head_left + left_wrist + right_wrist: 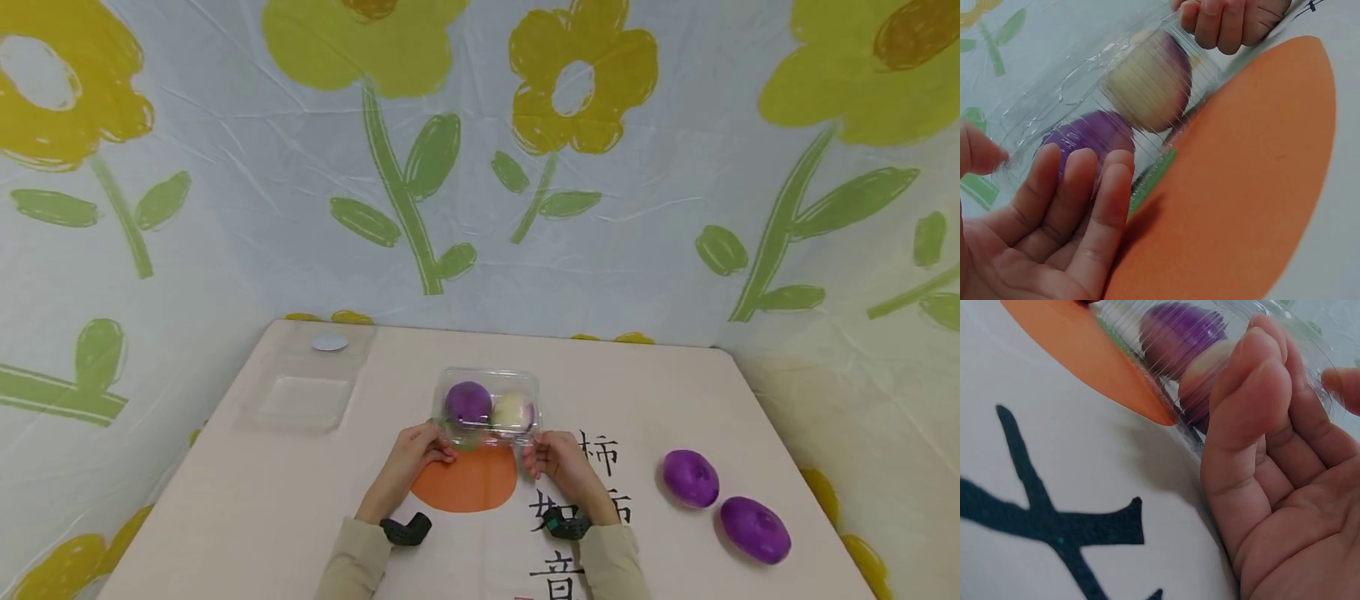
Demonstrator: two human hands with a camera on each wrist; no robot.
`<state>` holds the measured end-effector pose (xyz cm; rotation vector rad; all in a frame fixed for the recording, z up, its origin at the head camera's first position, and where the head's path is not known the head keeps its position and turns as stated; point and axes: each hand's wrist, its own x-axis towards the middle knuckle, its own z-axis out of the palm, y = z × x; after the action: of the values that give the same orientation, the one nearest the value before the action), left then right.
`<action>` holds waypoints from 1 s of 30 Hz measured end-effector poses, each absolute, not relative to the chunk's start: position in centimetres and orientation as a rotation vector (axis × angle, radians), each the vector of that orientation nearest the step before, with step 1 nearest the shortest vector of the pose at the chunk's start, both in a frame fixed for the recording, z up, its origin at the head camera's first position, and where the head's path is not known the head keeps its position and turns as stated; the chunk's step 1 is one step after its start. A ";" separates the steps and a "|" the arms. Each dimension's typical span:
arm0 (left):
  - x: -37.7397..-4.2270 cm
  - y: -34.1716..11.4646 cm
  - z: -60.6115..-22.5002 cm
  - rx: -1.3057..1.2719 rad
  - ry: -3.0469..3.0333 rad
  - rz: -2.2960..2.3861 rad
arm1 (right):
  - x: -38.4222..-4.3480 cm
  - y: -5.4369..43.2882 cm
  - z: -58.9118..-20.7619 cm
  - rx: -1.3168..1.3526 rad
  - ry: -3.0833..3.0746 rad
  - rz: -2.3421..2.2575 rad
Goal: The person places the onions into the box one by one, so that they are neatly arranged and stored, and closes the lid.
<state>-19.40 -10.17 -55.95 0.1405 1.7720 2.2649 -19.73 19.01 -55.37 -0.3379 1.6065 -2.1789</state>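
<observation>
The clear box [491, 372] is at 12 o'clock on the table [225, 500], right by the top of a big orange spot [465, 487]. Inside it are a purple fruit [468, 402] and, just beside that at 3 o'clock, a pale fruit [512, 411] with a purple edge. The left hand [422, 450] pinches the box at its 8 o'clock corner, and the right hand [561, 460] pinches it at 4 o'clock. Both have the thumb at the rim and the fingers bent by the front side.

The step in hand looks like pushing the box closed. The pictures do not show if it has clicked. So the next move seems to need a soft, even press at both front corners, because thin plastic may bend.

One loose fruit [690, 479] lies at 3 o'clock, with a second loose fruit [755, 531] near it. Another box [303, 402] lies spread out at 10 o'clock.
</observation>
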 end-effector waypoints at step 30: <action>-19.1 -10.0 -56.9 0.170 1.835 2.375 | -19.6 18.8 -55.2 -0.349 1.646 -2.167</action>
<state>-19.13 -10.03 -56.91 0.1699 1.8345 2.3750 -19.63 18.80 -55.20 -0.3494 1.6462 -2.1667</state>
